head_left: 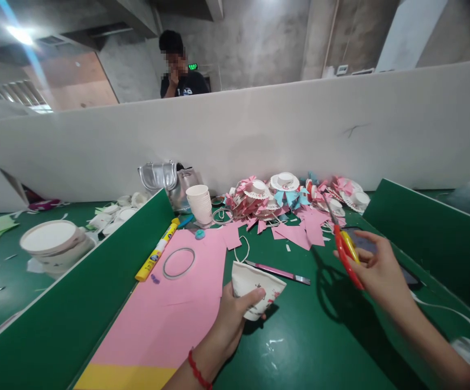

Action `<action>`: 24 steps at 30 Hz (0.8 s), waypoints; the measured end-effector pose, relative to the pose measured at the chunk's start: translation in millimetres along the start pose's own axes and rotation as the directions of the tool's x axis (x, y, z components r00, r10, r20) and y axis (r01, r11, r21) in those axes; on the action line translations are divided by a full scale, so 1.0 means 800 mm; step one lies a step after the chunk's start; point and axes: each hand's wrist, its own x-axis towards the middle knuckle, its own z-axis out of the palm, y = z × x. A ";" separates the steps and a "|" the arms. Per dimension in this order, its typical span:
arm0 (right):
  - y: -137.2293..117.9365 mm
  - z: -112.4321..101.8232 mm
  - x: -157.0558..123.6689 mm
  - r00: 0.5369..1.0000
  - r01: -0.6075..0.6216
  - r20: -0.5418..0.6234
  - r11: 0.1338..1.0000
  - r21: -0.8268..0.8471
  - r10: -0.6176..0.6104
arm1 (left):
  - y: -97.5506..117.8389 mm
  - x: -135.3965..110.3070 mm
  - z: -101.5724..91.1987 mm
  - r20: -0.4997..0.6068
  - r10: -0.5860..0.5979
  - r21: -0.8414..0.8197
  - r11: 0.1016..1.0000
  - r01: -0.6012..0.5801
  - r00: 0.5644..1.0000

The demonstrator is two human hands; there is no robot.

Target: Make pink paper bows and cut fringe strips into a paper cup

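My left hand [230, 317] grips a white paper cup [256, 287] with a printed pattern, held tilted low over the green table [300, 346]. A red string bracelet sits on that wrist. My right hand [375, 268] is closed on red and yellow scissors [343, 246], blades pointing up and away. A large pink paper sheet [165, 314] with a yellow end lies left of the cup. On the sheet rests a thin ring [178, 262].
A yellow glue stick [156, 252] lies by the green divider [76, 309]. A craft knife [279, 272], a stack of paper cups [200, 203], pink scraps and finished paper hats [286, 192] lie further back. A silver bag [165, 179] stands against the white partition; a person stands behind it.
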 end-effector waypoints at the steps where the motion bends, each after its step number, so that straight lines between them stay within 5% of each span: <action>1: -0.005 0.003 -0.003 1.000 0.019 0.017 0.998 0.067 -0.020 | 0.000 0.000 0.000 0.008 0.001 -0.006 1.000 -0.001 1.000; 10: -0.028 0.027 -0.029 0.928 0.126 0.345 0.990 0.061 -0.139 | 0.012 0.002 -0.010 0.020 0.057 -0.053 0.997 -0.056 0.998; 16: -0.034 0.022 -0.046 0.810 0.217 0.578 0.966 -0.143 -0.096 | 0.028 0.005 -0.020 0.001 0.093 -0.063 0.994 -0.093 0.996; 24: -0.033 0.017 -0.048 0.741 0.322 0.664 0.920 -0.222 -0.099 | 0.029 0.007 -0.023 0.058 0.117 -0.051 0.992 -0.114 0.991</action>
